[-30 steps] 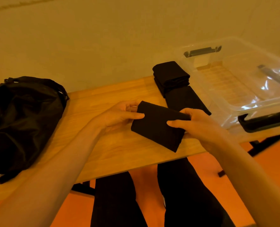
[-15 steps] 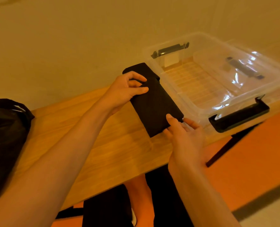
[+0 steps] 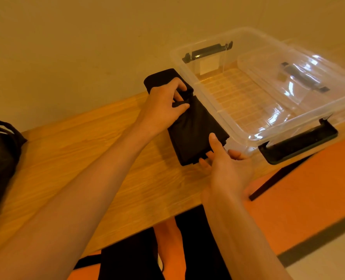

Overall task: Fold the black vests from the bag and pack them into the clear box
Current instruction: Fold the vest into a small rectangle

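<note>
Plain beige wall fills the background behind a light wooden table (image 3: 82, 158), seen from above by a person seated at it, with an orange floor (image 3: 300, 201) below. On the table's right part sits the clear box (image 3: 191, 63), an open transparent plastic tub with dark latch handles at its near and far ends; through its bottom the wood grain shows, and no clothing lies inside. A clear lid (image 3: 300, 77) rests tilted at the box's far right side. Just beside the box's left wall, touching or almost touching it, lies a folded black vest (image 3: 195, 130), a long narrow bundle running parallel to that wall. Beyond it, further from the viewer along the same wall, the rounded end of more black fabric (image 3: 159, 77) shows; whether it is a separate vest cannot be told. The left hand (image 3: 163, 108) rests on the bundle's far end, fingers curled and pinching the fabric. The right hand (image 3: 226, 166) is at the bundle's near end by the box's near left corner, thumb on top of the cloth and fingers under its edge, gripping it. Well to the left of the box, at the table's left edge, sits a black bag (image 3: 0, 156), only partly in view.
</note>
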`<state>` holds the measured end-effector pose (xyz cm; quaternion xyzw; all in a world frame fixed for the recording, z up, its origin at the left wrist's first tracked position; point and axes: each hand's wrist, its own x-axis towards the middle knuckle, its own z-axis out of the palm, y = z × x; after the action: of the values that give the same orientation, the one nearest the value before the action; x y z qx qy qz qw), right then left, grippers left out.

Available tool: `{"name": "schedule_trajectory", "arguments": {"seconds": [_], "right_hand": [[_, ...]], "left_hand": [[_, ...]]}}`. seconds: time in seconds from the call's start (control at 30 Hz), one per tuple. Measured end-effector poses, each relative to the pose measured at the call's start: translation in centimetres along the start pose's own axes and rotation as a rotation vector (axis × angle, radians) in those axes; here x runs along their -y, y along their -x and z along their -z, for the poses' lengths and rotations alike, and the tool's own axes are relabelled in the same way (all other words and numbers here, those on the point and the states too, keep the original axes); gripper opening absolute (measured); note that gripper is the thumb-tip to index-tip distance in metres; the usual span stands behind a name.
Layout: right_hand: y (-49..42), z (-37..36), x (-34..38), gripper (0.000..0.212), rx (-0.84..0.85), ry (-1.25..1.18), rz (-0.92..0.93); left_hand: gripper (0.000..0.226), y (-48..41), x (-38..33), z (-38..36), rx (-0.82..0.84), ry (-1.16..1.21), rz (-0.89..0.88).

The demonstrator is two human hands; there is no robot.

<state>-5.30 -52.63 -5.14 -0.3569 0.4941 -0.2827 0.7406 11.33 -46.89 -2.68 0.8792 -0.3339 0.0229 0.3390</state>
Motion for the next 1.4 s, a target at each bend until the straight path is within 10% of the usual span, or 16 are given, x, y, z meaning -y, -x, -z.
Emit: {"name": "schedule_trajectory", "arguments": {"seconds": [0.4, 0.6, 0.8, 1.0, 1.17, 1.4], "right_hand": [[0.3, 0.2, -0.4, 0.047, 0.028, -0.016, 0.001], [0.4, 0.4, -0.2, 0.039, 0.029, -0.038, 0.023], [0.2, 0.8, -0.4, 0.041, 0.088, -0.01, 0.063], [0.8, 4.6, -1.1, 0.022, 0.256, 0.438, 0.624], [-1.6, 4.6, -1.1, 0.033, 0.593, 0.859, 1.409], [-3.4, 0.3, -0.3, 0.075, 0.567, 1.573, 1.416]], "left_hand": [[0.023, 1.6, 0.4, -0.8, -0.187, -0.204, -0.289], [0.056, 3.7, 1.0, -2.0, 0.27, -0.295, -0.42], [0.057, 3.5, 1.9, -1.9, 0.304, -0.281, -0.426], [0.041, 9.0, 0.5, -2.5, -0.319, 0.058, 0.009], [0.068, 13.4, -1.2, -3.7, -0.118, 0.816, 0.487], [0.12, 15.2, -4.0, -5.1, -0.047, 1.121, 0.557]]}}
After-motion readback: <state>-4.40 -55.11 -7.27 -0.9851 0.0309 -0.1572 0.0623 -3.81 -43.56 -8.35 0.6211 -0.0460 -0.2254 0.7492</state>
